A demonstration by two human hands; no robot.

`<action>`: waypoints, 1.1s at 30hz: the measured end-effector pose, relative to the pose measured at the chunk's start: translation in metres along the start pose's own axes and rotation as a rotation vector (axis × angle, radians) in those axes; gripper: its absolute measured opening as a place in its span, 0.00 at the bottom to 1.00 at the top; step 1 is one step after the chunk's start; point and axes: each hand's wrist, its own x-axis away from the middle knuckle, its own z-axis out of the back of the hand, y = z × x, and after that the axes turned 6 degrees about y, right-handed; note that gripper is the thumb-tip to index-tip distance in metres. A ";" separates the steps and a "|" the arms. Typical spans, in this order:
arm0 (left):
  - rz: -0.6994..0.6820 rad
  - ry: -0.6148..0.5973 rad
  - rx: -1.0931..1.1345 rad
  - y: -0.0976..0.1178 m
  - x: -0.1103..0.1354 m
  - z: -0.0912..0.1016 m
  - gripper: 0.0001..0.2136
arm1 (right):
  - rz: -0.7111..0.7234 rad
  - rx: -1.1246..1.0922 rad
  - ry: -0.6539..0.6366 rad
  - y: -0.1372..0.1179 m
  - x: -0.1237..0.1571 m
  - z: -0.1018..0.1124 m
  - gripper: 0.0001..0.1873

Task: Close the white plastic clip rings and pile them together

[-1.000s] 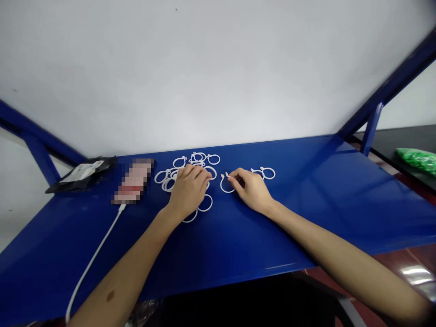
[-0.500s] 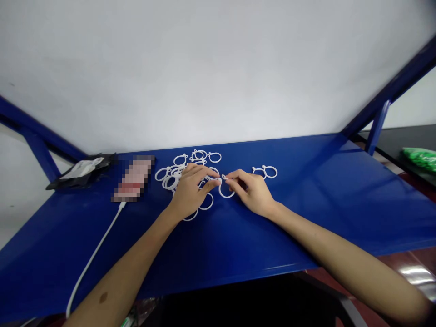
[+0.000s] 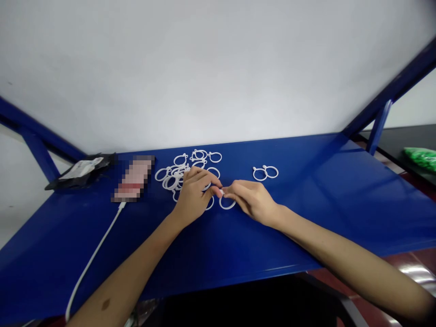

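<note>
My left hand (image 3: pixel 195 194) is closed in a pinch, thumb and index finger on the small eyelet end of a white curtain ring (image 3: pixel 227 208). From the other side, the fingertips of my right hand (image 3: pixel 255 199) pinch that same end. The ring's round part hangs toward me below the fingertips; the exact grip is partly hidden. Beside and partly behind my left hand lies a loose pile of several similar white rings (image 3: pixel 172 188). Two more rings (image 3: pixel 260 180) lie touching or overlapping beyond my right hand.
A phone with a blurred screen (image 3: pixel 134 178) lies at left, with a white cable (image 3: pixel 95 252) running to the near edge. Behind it is a black plastic packet (image 3: pixel 80 172) with a label. Blue metal braces (image 3: pixel 378 127) rise at both ends of the blue shelf (image 3: pixel 306 181).
Both hands have shifted slightly toward me with the ring. My fingertips have come together over its eyelet end, which showed between them before.
</note>
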 end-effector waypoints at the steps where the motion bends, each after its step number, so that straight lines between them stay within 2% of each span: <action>1: -0.015 0.002 -0.013 -0.001 0.000 -0.001 0.17 | 0.009 0.018 -0.014 0.001 -0.001 0.001 0.15; 5: -0.050 -0.032 -0.155 -0.013 0.001 -0.001 0.11 | -0.049 0.156 -0.060 0.009 -0.008 0.007 0.15; 10: -0.022 -0.076 -0.336 -0.028 0.004 -0.004 0.14 | -0.248 0.664 0.018 0.042 -0.010 0.031 0.15; 12: -0.008 -0.092 -0.363 -0.029 0.006 -0.007 0.15 | -0.285 0.803 0.030 0.056 -0.006 0.041 0.16; 15: 0.004 -0.117 -0.394 -0.028 0.009 -0.012 0.14 | -0.331 0.884 0.022 0.068 0.000 0.049 0.15; 17: 0.006 -0.121 -0.414 -0.027 0.010 -0.014 0.08 | -0.350 0.905 0.034 0.069 0.001 0.047 0.14; 19: -0.011 -0.115 -0.416 -0.027 0.010 -0.014 0.03 | -0.327 0.886 0.069 0.063 -0.001 0.041 0.13; 21: -0.063 -0.097 -0.389 -0.026 0.008 -0.012 0.03 | -0.275 0.799 0.102 0.054 -0.005 0.034 0.14; 24: -0.188 -0.037 -0.328 -0.021 0.005 -0.009 0.06 | -0.216 0.514 0.109 0.037 -0.010 0.021 0.17; 28: -0.318 0.032 -0.297 -0.014 0.002 -0.003 0.12 | -0.251 0.122 0.094 0.020 -0.009 0.004 0.18; 33: -0.328 0.037 -0.262 -0.011 0.001 -0.002 0.13 | -0.297 0.023 0.110 0.015 -0.005 -0.003 0.17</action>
